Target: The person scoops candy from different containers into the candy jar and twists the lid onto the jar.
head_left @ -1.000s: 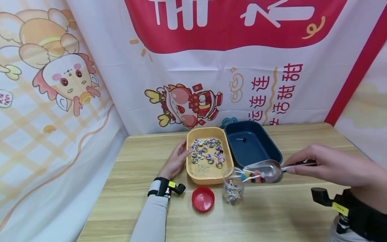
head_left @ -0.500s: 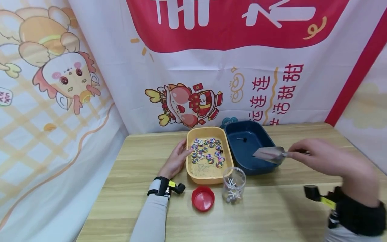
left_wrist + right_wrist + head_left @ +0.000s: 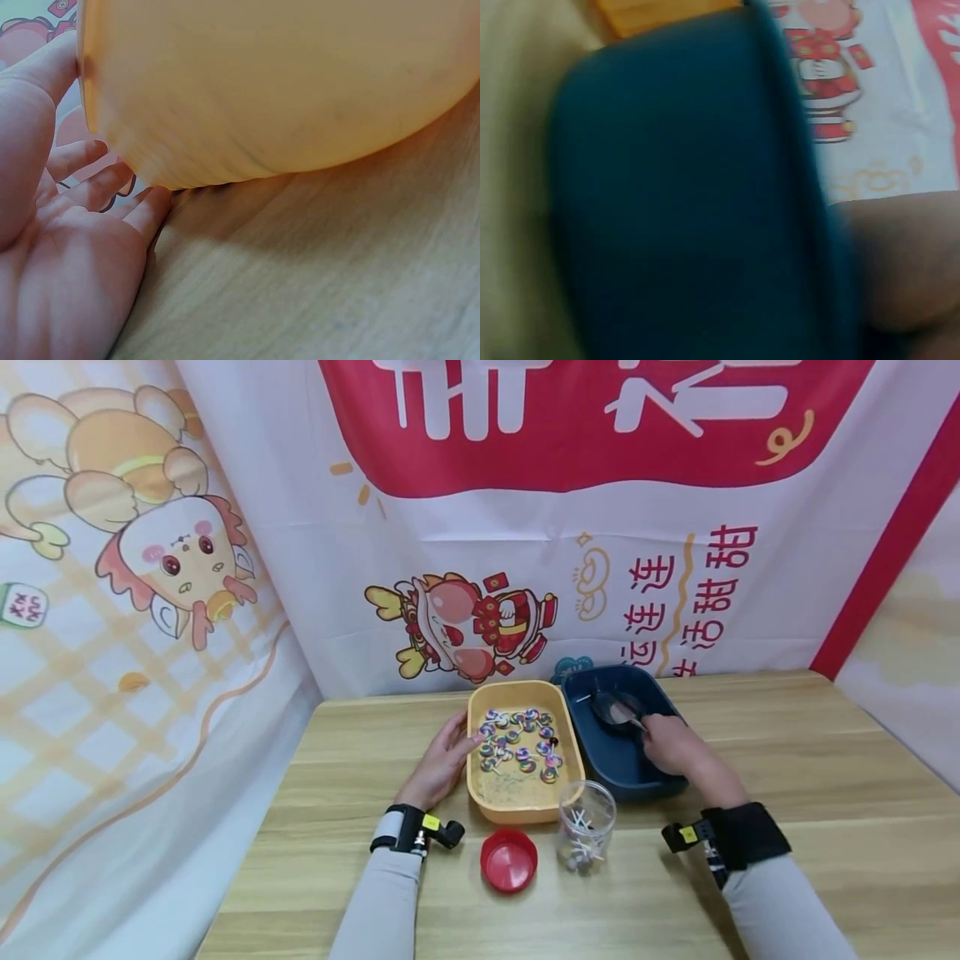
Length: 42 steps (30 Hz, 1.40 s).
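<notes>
My right hand [image 3: 678, 750] grips the handle of a metal scoop [image 3: 617, 710], whose bowl is down inside the dark blue tub [image 3: 615, 760]. In the right wrist view the tub's outer wall [image 3: 675, 165] hides the scoop, and the hand is blurred at the right edge. My left hand [image 3: 437, 768] holds the near-left side of the yellow tub [image 3: 517, 792]. Its thumb lies at the rim and its fingertips [image 3: 155, 204] touch low on the outer wall. Several swirl-coloured lollipops [image 3: 527, 766] and one dark-headed one lie in the yellow tub.
A clear jar [image 3: 587, 822] with white sticks inside stands in front of the two tubs. Left of it lies a red round lid [image 3: 509, 862], its hollow side up. A printed cloth [image 3: 450, 527] hangs behind the wooden table [image 3: 810, 760].
The scoop was tipped at the jar's mouth with coloured lollipops in it; my right hand has carried it away and down into the blue tub. My left hand has stayed on the yellow tub.
</notes>
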{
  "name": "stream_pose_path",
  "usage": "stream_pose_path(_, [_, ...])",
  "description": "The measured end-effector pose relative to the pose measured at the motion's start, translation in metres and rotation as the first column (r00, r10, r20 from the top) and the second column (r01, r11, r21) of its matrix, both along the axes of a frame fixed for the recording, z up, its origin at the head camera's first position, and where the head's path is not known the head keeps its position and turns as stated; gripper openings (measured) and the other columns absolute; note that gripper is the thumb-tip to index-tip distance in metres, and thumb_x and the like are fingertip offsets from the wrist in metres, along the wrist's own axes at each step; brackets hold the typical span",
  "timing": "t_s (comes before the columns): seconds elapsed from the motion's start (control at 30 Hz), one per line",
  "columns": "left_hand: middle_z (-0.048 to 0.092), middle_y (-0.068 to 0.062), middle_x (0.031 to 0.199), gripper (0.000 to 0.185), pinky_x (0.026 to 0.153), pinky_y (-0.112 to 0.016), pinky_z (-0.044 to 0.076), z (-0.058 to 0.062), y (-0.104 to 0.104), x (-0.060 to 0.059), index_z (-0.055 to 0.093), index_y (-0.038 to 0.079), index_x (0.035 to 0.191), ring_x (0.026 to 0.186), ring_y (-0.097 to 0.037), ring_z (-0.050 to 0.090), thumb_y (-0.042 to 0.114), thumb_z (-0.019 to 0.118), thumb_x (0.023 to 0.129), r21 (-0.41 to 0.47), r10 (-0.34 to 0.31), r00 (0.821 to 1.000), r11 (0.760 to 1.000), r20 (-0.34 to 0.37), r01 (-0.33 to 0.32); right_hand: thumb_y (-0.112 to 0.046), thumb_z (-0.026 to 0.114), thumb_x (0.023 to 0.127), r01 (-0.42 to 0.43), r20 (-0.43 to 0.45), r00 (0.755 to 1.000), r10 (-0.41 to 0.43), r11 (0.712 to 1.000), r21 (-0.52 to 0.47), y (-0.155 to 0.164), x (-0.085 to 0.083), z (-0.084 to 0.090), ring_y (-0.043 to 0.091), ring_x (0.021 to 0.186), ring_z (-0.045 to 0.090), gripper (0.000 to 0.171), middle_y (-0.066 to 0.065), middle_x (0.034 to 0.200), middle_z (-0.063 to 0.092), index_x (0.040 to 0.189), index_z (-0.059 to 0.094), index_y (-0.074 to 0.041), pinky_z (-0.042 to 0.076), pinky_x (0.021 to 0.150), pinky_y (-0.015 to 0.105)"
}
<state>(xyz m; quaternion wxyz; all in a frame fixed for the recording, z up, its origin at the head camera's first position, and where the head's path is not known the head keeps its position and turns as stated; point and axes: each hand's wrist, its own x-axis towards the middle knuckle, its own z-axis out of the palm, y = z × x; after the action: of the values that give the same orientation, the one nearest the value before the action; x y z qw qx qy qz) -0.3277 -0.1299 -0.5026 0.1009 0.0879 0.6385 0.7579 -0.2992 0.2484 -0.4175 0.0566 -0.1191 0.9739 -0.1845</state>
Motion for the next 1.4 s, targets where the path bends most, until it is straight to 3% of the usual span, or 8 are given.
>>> stream_pose_path(0.23, [0.026, -0.008, 0.167, 0.071, 0.122, -0.035, 0.033, 0.001, 0.001, -0.001, 0.026, 0.016, 0.162, 0.151, -0.024, 0.032, 0.014, 0.064, 0.101, -0.003, -0.002, 1.0, 1.0, -0.005, 0.002, -0.002, 0.047, 0.101, -0.098, -0.004, 0.995, 0.098, 0.992, -0.079, -0.004, -0.002, -0.017, 0.023, 0.076, 0.053, 0.022, 0.009, 0.088, 0.055, 0.119, 0.056, 0.005, 0.046, 0.067, 0.036])
stream_pose_path(0.47, [0.026, -0.009, 0.167, 0.071, 0.121, -0.034, 0.034, -0.001, -0.002, 0.0, 0.026, 0.016, 0.162, 0.15, -0.025, 0.033, 0.016, 0.064, 0.102, 0.0, 0.0, 1.0, 1.0, 0.009, 0.0, -0.005, 0.044, 0.106, -0.113, -0.028, 0.994, 0.11, 0.968, -0.225, -0.005, -0.005, -0.019, 0.019, 0.072, 0.05, 0.022, 0.007, 0.086, 0.052, 0.124, 0.051, 0.005, 0.042, 0.062, 0.032])
stream_pose_path(0.63, [0.027, -0.009, 0.167, 0.072, 0.12, -0.033, 0.036, -0.001, -0.004, 0.003, 0.027, 0.017, 0.161, 0.15, -0.024, 0.034, 0.018, 0.065, 0.101, -0.003, 0.012, 1.0, 1.0, 0.017, -0.012, -0.007, 0.045, 0.108, -0.139, -0.107, 0.988, 0.11, 0.932, -0.334, -0.001, -0.005, -0.01, 0.022, 0.072, 0.048, 0.024, 0.009, 0.087, 0.051, 0.127, 0.052, 0.006, 0.041, 0.063, 0.034])
stream_pose_path(0.73, [0.027, -0.008, 0.167, 0.072, 0.12, -0.032, 0.036, -0.001, -0.003, 0.003, 0.027, 0.016, 0.161, 0.149, -0.024, 0.035, 0.018, 0.066, 0.101, -0.003, 0.009, 1.0, 1.0, 0.016, -0.009, -0.014, 0.045, 0.11, -0.155, -0.147, 0.983, 0.108, 0.919, -0.361, 0.006, 0.001, 0.007, 0.026, 0.081, 0.053, 0.028, 0.014, 0.095, 0.057, 0.128, 0.056, 0.004, 0.047, 0.07, 0.039])
stream_pose_path(0.87, [0.025, -0.008, 0.168, 0.07, 0.121, -0.033, 0.034, -0.001, -0.001, 0.0, 0.026, 0.015, 0.162, 0.151, -0.024, 0.032, 0.015, 0.063, 0.102, -0.002, -0.003, 1.0, 1.0, -0.002, 0.003, -0.023, 0.05, 0.109, -0.181, -0.187, 0.975, 0.119, 0.914, -0.362, 0.02, 0.022, 0.045, 0.029, 0.095, 0.057, 0.031, 0.014, 0.107, 0.065, 0.127, 0.066, -0.003, 0.053, 0.081, 0.041])
stream_pose_path(1.07, [0.026, -0.007, 0.168, 0.07, 0.122, -0.033, 0.033, 0.004, 0.001, -0.002, 0.027, 0.015, 0.161, 0.151, -0.022, 0.032, 0.015, 0.063, 0.102, -0.008, -0.004, 1.0, 1.0, -0.006, 0.004, -0.014, 0.064, 0.101, -0.303, -0.215, 0.948, 0.236, 0.877, -0.372, 0.041, 0.074, 0.1, 0.019, 0.079, 0.061, 0.021, -0.002, 0.092, 0.071, 0.118, 0.077, -0.014, 0.054, 0.064, 0.025])
stream_pose_path(1.23, [0.024, -0.007, 0.168, 0.072, 0.121, -0.032, 0.033, 0.005, 0.002, -0.002, 0.026, 0.015, 0.162, 0.152, -0.022, 0.031, 0.014, 0.064, 0.101, -0.009, 0.003, 1.0, 1.0, -0.005, -0.003, -0.024, 0.072, 0.097, -0.316, -0.08, 0.949, 0.306, 0.911, -0.267, 0.047, 0.11, 0.122, 0.012, 0.08, 0.067, 0.018, -0.012, 0.097, 0.076, 0.113, 0.08, -0.023, 0.059, 0.07, 0.025])
stream_pose_path(1.4, [0.024, -0.005, 0.169, 0.073, 0.121, -0.031, 0.034, 0.001, 0.002, -0.001, 0.027, 0.017, 0.162, 0.152, -0.021, 0.03, 0.015, 0.066, 0.1, -0.02, 0.018, 1.0, 1.0, -0.002, -0.018, -0.035, 0.072, 0.095, -0.297, 0.046, 0.949, 0.312, 0.933, -0.203, 0.044, 0.12, 0.13, 0.011, 0.078, 0.065, 0.019, -0.016, 0.094, 0.075, 0.111, 0.08, -0.027, 0.058, 0.067, 0.024])
